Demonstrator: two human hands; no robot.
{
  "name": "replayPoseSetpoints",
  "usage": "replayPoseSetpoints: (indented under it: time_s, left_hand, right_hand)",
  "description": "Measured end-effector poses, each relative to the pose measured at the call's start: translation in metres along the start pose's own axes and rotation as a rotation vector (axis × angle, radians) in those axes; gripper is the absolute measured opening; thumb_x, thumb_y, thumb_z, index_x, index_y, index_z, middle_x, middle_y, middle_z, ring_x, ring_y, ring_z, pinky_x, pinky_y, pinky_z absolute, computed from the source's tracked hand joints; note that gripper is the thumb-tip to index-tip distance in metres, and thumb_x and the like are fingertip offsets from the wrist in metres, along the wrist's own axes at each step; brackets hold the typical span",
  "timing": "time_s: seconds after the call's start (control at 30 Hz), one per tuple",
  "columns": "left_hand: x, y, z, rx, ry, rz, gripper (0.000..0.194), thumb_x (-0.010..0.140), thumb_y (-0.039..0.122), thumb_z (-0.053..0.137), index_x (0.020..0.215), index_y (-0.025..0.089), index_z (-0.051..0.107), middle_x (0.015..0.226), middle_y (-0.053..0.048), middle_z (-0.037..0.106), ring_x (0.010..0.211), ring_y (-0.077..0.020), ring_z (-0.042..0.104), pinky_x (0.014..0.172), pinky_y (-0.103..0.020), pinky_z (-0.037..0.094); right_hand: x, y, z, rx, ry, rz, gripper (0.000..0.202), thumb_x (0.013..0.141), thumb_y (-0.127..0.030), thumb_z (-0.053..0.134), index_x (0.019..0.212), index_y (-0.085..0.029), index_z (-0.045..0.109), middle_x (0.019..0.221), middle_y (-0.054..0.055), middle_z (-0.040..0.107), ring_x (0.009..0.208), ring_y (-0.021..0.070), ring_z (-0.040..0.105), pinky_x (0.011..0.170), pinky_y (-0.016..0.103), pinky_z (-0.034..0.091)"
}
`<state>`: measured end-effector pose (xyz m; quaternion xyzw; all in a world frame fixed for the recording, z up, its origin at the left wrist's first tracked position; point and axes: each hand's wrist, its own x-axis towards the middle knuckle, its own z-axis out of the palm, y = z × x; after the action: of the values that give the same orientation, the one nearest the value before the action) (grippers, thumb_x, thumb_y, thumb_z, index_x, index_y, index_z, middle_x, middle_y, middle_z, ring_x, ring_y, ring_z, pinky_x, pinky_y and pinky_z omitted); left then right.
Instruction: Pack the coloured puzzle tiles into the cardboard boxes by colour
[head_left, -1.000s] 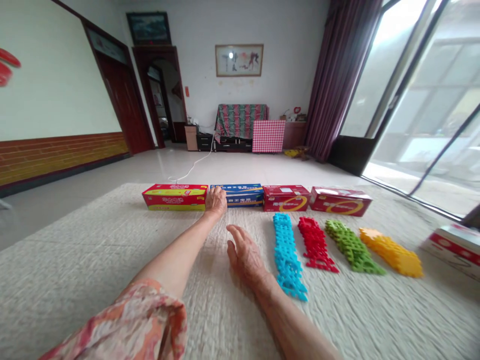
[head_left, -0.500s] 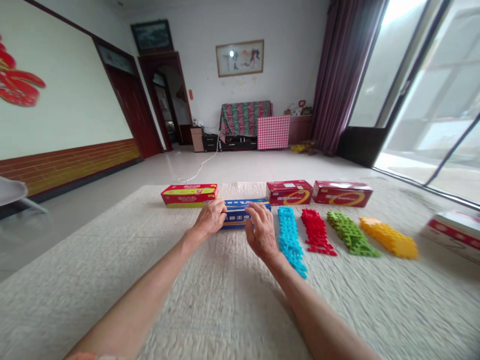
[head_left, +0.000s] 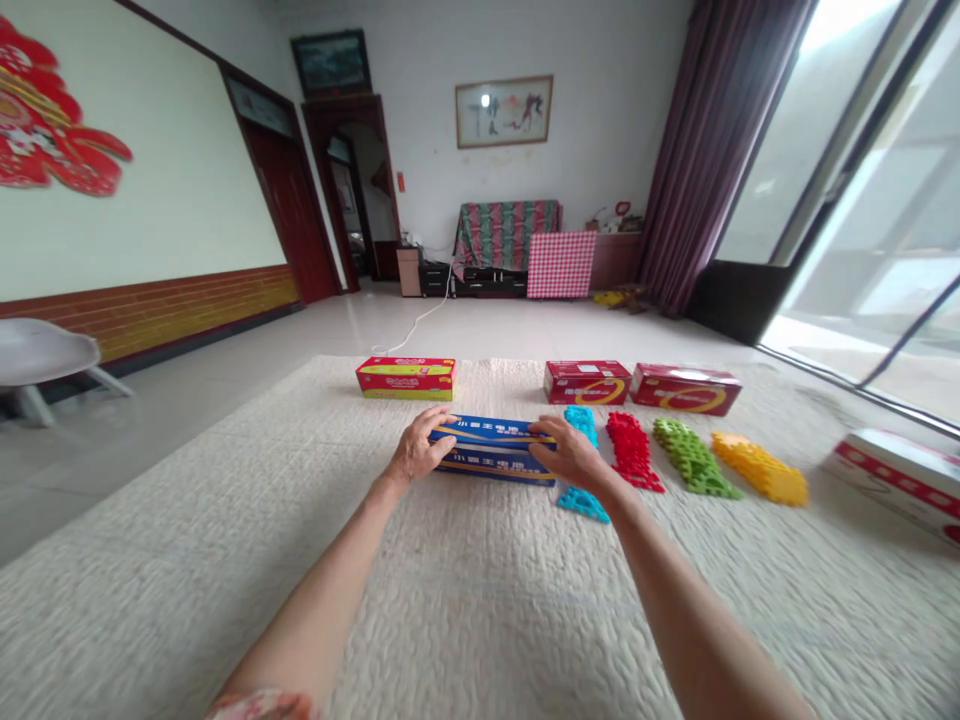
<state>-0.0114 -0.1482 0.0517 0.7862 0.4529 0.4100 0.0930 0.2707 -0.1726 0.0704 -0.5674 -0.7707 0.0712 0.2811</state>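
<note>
A long blue battery box (head_left: pixel 495 448) with white lettering lies on the quilted cover in front of me. At its left end my left hand (head_left: pixel 421 447) is closed, fingers over the top edge and thumb on the front. My right hand (head_left: pixel 568 450) grips the right end in the same way. Behind my right hand and wrist lies a strip of light-blue interlocking plastic pieces (head_left: pixel 583 505), partly hidden. To its right lie similar stacks in red (head_left: pixel 634 455), green (head_left: pixel 694 460) and yellow (head_left: pixel 761 470).
A red and yellow-green box (head_left: pixel 406 380) stands beyond the blue one, to the left. Two dark red boxes (head_left: pixel 586 384) stand at the back right. A white and red box (head_left: pixel 900 480) lies at the far right. A white chair (head_left: pixel 45 350) is off to the left.
The blue box has come nearer to me, away from the row of boxes. My right hand has gone from above its front to gripping its right end. The view has turned slightly left.
</note>
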Motion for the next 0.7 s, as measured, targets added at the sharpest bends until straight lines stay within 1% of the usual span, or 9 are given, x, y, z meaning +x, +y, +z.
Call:
replayPoseSetpoints:
  time_s: [0.07,0.13,0.23,0.3,0.4,0.5,0.6,0.7]
  left_hand:
    - [0.004,-0.004,0.002,-0.043,-0.018,-0.035,0.036,0.075,0.022,0.056,0.110,0.018,0.065,0.134,-0.009,0.057,0.129,-0.0220,0.049,0.112,-0.039,0.036]
    - [0.007,-0.007,0.003,-0.088,-0.071,-0.038,0.043,0.072,0.021,0.056,0.114,0.017,0.063,0.136,-0.009,0.056,0.130,-0.0219,0.047,0.114,-0.038,0.034]
    - [0.010,-0.010,0.001,-0.133,-0.145,-0.034,0.050,0.069,0.018,0.056,0.118,0.014,0.062,0.139,-0.010,0.053,0.134,-0.0230,0.043,0.116,-0.039,0.030]
    - [0.011,-0.010,-0.002,-0.145,-0.169,-0.051,0.053,0.067,0.015,0.054,0.119,0.015,0.063,0.141,-0.010,0.052,0.136,-0.0238,0.041,0.117,-0.041,0.028]
    - [0.012,-0.008,-0.004,-0.152,-0.179,-0.081,0.061,0.063,0.010,0.049,0.122,0.016,0.062,0.142,-0.008,0.051,0.137,-0.0247,0.040,0.117,-0.043,0.028]
    - [0.014,-0.009,-0.004,-0.146,-0.178,-0.089,0.067,0.060,0.008,0.046,0.125,0.015,0.060,0.143,-0.008,0.050,0.137,-0.0247,0.039,0.117,-0.042,0.028]
    - [0.015,-0.012,-0.002,-0.137,-0.163,-0.082,0.069,0.059,0.007,0.044,0.127,0.015,0.058,0.142,-0.008,0.051,0.137,-0.0235,0.039,0.117,-0.039,0.028]
    - [0.014,-0.015,0.000,-0.162,-0.162,-0.076,0.072,0.060,0.008,0.043,0.131,0.014,0.054,0.145,-0.007,0.048,0.139,-0.0222,0.036,0.119,-0.038,0.025]
  right_hand:
    - [0.000,0.002,0.000,0.049,-0.033,0.009,0.037,0.077,-0.023,0.056,0.113,-0.018,0.067,0.131,0.012,0.057,0.117,0.0254,0.057,0.101,0.040,0.044]
    - [0.003,0.002,-0.001,0.078,-0.080,0.018,0.040,0.075,-0.020,0.057,0.114,-0.017,0.065,0.130,0.013,0.057,0.117,0.0249,0.057,0.102,0.039,0.043]
    - [0.009,0.003,-0.006,0.095,-0.141,0.026,0.042,0.073,-0.017,0.058,0.114,-0.017,0.063,0.121,0.011,0.063,0.109,0.0230,0.061,0.099,0.036,0.046]
    - [0.013,0.005,-0.008,0.108,-0.179,0.040,0.042,0.072,-0.016,0.057,0.114,-0.017,0.062,0.115,0.010,0.066,0.104,0.0220,0.063,0.093,0.034,0.049]
    - [0.017,0.008,-0.013,0.134,-0.234,0.041,0.043,0.072,-0.018,0.057,0.115,-0.018,0.061,0.112,0.009,0.068,0.099,0.0213,0.065,0.088,0.031,0.051]
    - [0.019,0.009,-0.015,0.128,-0.278,0.015,0.043,0.071,-0.019,0.058,0.113,-0.018,0.061,0.113,0.009,0.068,0.098,0.0226,0.065,0.086,0.031,0.051]
    - [0.020,0.008,-0.015,0.067,-0.284,-0.023,0.039,0.071,-0.019,0.056,0.109,-0.020,0.061,0.109,0.009,0.068,0.097,0.0235,0.064,0.086,0.033,0.051]
    - [0.019,0.008,-0.013,0.016,-0.264,-0.070,0.036,0.073,-0.020,0.053,0.108,-0.018,0.061,0.113,0.012,0.066,0.102,0.0247,0.062,0.092,0.035,0.048]
